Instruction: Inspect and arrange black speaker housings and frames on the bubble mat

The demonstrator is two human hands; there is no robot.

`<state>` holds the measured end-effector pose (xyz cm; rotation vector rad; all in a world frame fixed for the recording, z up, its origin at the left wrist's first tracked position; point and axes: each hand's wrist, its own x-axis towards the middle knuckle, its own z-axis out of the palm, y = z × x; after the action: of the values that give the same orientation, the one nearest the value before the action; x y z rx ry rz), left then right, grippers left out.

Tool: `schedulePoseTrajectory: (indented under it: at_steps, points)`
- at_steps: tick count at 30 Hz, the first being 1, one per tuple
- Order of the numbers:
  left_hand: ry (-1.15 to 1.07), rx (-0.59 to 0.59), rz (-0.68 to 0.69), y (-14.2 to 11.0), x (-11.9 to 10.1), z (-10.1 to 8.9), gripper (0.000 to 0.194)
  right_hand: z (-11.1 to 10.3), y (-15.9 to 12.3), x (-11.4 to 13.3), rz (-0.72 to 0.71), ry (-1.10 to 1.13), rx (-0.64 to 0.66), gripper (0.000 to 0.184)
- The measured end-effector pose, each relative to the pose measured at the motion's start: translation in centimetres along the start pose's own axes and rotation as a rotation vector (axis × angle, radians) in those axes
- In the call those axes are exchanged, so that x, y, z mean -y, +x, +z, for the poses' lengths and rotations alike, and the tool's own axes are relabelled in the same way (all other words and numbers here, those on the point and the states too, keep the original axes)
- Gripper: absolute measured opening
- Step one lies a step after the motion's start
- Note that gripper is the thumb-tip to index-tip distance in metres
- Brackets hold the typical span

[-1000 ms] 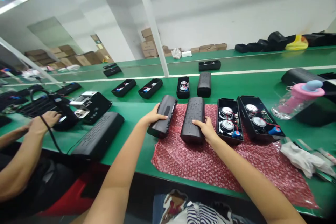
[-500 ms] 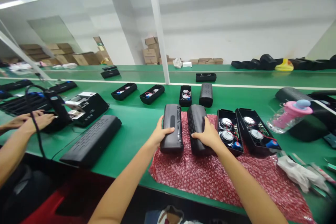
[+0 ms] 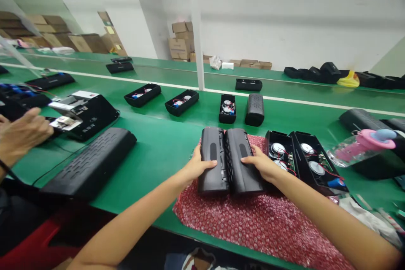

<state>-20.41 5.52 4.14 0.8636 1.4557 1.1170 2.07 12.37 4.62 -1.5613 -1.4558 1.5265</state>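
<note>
Two black casings held side by side over red bubble wrap, green bench

Left casing (image 3: 212, 162) gripped in left hand (image 3: 198, 168), thumb laid over its upper face; right casing (image 3: 244, 162) gripped likewise in right hand (image 3: 262, 163). Both held lengthwise, close together, at the near part of the bench; contact between them cannot be told. Red bubble wrap (image 3: 249, 225) spread beneath and around them, wrinkled, shiny.

Green bench (image 3: 155, 152) crossed by a pale line. To the right of the held pair, two open housings (image 3: 316, 166) are set with round white-faced drivers, red wires and blue parts. Beyond, three smaller-looking open units (image 3: 182, 102) are spaced out, with a closed unit (image 3: 255, 109) placed beside the rightmost.

At the left, a long perforated casing (image 3: 91, 162) is laid near a black boxy device (image 3: 87, 114); a co-worker's hand (image 3: 27, 133) is seen near the device. At the right, a clear bottle (image 3: 360, 147) with a pink top is tilted. Against the pale wall (image 3: 284, 21), cardboard boxes (image 3: 180, 46) are stacked; a white post (image 3: 196, 25) is seen in front. A yellow bag (image 3: 348, 79) is placed among dark casings on the far surface.
</note>
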Motion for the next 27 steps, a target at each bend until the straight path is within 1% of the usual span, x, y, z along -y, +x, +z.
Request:
schedulePoseTrajectory:
  at_steps: [2, 4, 7, 10, 13, 17, 21, 27]
  points:
    - [-0.025, -0.019, -0.047, 0.4, -0.1, 0.0, 0.109, -0.3, 0.5, 0.0, 0.074, 0.145, 0.088, 0.076]
    - [-0.058, -0.042, -0.061, 0.5, 0.0, 0.2, 0.102, -0.4, 0.7, 0.2, 0.113, 0.193, 0.118, 0.071]
    - [-0.099, -0.069, -0.068, 0.5, 0.0, 0.6, 0.097, -0.7, 0.6, 0.4, 0.167, 0.318, 0.155, 0.068]
    - [-0.146, -0.083, -0.08, 0.3, 0.0, 0.8, 0.098, -0.9, 0.6, 0.4, 0.228, 0.408, 0.182, 0.069]
    - [-0.187, -0.097, -0.099, 0.3, 0.0, 0.8, 0.1, -1.1, 1.0, 0.4, 0.251, 0.391, 0.203, 0.071]
    - [-0.193, -0.139, -0.092, 0.4, 0.3, 1.0, 0.095, -1.2, 1.6, 0.3, 0.259, 0.363, 0.214, 0.081]
    - [-0.191, -0.159, -0.109, 0.4, 0.2, 1.2, 0.094, -1.0, 1.5, 0.4, 0.261, 0.358, 0.22, 0.085]
    - [-0.165, -0.146, -0.129, 0.4, 0.0, 1.2, 0.096, -0.6, 1.0, 0.7, 0.253, 0.371, 0.159, 0.083]
